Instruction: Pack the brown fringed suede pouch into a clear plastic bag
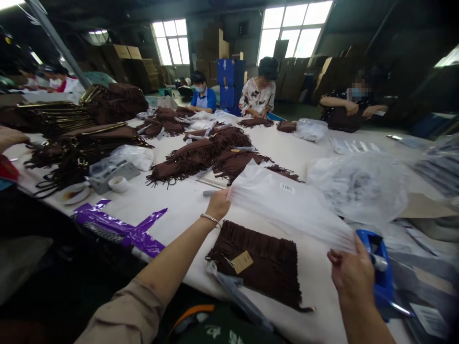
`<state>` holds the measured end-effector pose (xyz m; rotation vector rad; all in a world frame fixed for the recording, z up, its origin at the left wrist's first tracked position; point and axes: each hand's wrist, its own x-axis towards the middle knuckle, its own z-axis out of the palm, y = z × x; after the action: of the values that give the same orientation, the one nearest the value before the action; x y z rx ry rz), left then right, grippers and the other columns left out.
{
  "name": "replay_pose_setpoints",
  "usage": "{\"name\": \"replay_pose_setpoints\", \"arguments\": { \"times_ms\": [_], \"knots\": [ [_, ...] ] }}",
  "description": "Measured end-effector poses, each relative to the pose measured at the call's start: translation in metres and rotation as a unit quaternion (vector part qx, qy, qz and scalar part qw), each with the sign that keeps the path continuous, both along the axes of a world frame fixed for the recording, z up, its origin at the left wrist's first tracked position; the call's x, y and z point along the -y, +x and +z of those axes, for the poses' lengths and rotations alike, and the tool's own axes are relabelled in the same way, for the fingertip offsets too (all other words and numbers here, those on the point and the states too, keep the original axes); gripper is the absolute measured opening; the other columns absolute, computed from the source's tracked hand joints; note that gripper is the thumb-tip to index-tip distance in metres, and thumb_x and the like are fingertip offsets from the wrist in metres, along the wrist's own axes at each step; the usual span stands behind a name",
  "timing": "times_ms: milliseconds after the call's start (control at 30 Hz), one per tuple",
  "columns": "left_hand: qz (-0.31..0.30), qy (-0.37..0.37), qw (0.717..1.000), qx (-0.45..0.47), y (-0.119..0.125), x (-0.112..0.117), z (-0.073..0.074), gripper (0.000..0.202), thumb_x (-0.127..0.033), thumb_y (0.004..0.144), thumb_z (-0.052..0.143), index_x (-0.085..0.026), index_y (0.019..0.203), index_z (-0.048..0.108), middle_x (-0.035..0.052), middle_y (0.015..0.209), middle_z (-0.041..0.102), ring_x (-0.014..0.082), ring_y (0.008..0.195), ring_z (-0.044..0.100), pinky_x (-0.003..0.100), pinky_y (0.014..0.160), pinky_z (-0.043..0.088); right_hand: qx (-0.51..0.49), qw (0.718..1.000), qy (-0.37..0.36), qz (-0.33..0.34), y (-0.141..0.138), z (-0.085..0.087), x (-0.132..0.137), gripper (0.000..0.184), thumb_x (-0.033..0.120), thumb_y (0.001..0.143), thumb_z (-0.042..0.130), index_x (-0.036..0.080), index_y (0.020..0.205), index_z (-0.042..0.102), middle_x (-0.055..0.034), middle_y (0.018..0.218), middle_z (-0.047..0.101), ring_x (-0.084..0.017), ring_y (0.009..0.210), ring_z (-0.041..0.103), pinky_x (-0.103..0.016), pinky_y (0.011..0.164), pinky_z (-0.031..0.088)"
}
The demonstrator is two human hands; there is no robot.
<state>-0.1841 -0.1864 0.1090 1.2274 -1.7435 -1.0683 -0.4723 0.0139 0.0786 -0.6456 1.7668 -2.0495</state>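
Note:
A translucent plastic bag [276, 200] with a barcode label [287, 188] is stretched between my two hands above the table. My left hand [218, 204], with a bracelet at the wrist, pinches its left end. At the lower right corner of the bag, my right hand [353, 265] grips the edge between thumb and fingers. Below it on the table lies a dark brown fringed pouch [265, 267] with a tan paper tag [242, 262]. A grey wrapped strip [238, 294] hangs from the pouch's left side toward the table's front edge.
A blue tape dispenser [376, 267] stands right beside my right hand. Fringed brown pouches [201, 153] are heaped mid-table, with more bags [89, 138] piled left. Clear plastic bags [358, 184] bulge at right. Purple tape [132, 234] marks the front edge. Co-workers [258, 93] are across the table.

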Motion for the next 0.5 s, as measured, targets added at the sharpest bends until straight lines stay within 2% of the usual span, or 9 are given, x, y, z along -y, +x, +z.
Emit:
{"name": "replay_pose_setpoints", "arguments": {
  "times_ms": [33,67,133,167,267,367,433,500],
  "knots": [
    [-0.01,0.042,0.999,-0.031,-0.005,-0.001,-0.003,0.039,-0.045,0.089,0.039,-0.013,0.085,0.06,0.006,0.065,0.059,0.0155,0.065,0.059,0.024,0.056,0.042,0.056,0.997,-0.044,0.022,0.003,-0.005,0.008,0.069,0.022,0.057,0.065,0.032,0.125,0.053,0.0021,0.091,0.059,-0.011,0.06,0.047,-0.02,0.043,0.032],
    [-0.022,0.081,0.994,-0.063,-0.01,-0.001,-0.007,0.039,-0.044,0.09,0.038,-0.012,0.095,0.06,0.0057,0.067,0.061,0.014,0.061,0.06,0.022,0.053,0.043,0.084,0.993,-0.067,0.042,0.006,-0.009,0.015,0.065,0.025,0.062,0.064,0.033,0.125,0.051,0.0016,0.095,0.059,-0.011,0.063,0.05,-0.019,0.044,0.037],
    [-0.048,0.151,0.979,-0.125,-0.022,0.001,-0.016,0.038,-0.04,0.09,0.04,-0.012,0.11,0.055,0.0076,0.079,0.067,0.0125,0.065,0.064,0.022,0.056,0.048,0.119,0.985,-0.084,0.089,0.009,-0.018,0.025,0.051,0.031,0.075,0.061,0.033,0.124,0.051,-0.0005,0.108,0.059,-0.016,0.082,0.058,-0.027,0.061,0.052],
    [-0.063,0.183,0.97,-0.15,-0.028,0.004,-0.022,0.037,-0.038,0.089,0.043,-0.012,0.113,0.054,0.0092,0.087,0.068,0.0126,0.07,0.066,0.023,0.062,0.052,0.144,0.978,-0.09,0.12,0.01,-0.023,0.029,0.045,0.033,0.08,0.058,0.033,0.124,0.051,-0.0011,0.114,0.058,-0.018,0.093,0.058,-0.033,0.074,0.055],
    [-0.104,0.271,0.936,-0.202,-0.045,0.022,-0.044,0.036,-0.038,0.088,0.047,-0.01,0.108,0.057,0.0144,0.1,0.068,0.0155,0.082,0.068,0.03,0.079,0.056,0.192,0.958,-0.067,0.201,0.006,-0.046,0.036,0.036,0.04,0.088,0.052,0.033,0.124,0.052,-0.0008,0.125,0.054,-0.02,0.113,0.052,-0.041,0.097,0.048],
    [-0.125,0.329,0.911,-0.216,-0.052,0.046,-0.07,0.036,-0.04,0.087,0.05,-0.008,0.097,0.062,0.0161,0.095,0.069,0.0182,0.082,0.069,0.037,0.085,0.055,0.069,0.974,0.057,0.208,-0.002,-0.075,0.039,0.039,0.053,0.088,0.044,0.031,0.117,0.057,-0.0015,0.121,0.058,-0.024,0.119,0.048,-0.046,0.103,0.041],
    [-0.129,0.352,0.905,-0.203,-0.046,0.056,-0.086,0.031,-0.038,0.08,0.061,-0.007,0.085,0.065,0.0142,0.082,0.07,0.0184,0.075,0.068,0.039,0.086,0.053,-0.037,0.965,0.162,0.202,-0.008,-0.092,0.038,0.043,0.058,0.079,0.053,0.025,0.104,0.066,-0.0053,0.111,0.063,-0.031,0.123,0.044,-0.051,0.109,0.032],
    [-0.132,0.367,0.902,-0.183,-0.031,0.058,-0.1,0.025,-0.031,0.07,0.072,-0.007,0.073,0.066,0.0116,0.071,0.069,0.0186,0.069,0.067,0.039,0.086,0.052,-0.089,0.949,0.225,0.203,-0.011,-0.105,0.032,0.044,0.056,0.071,0.06,0.021,0.095,0.07,-0.0077,0.106,0.065,-0.036,0.124,0.042,-0.054,0.112,0.024]
  ]
}}
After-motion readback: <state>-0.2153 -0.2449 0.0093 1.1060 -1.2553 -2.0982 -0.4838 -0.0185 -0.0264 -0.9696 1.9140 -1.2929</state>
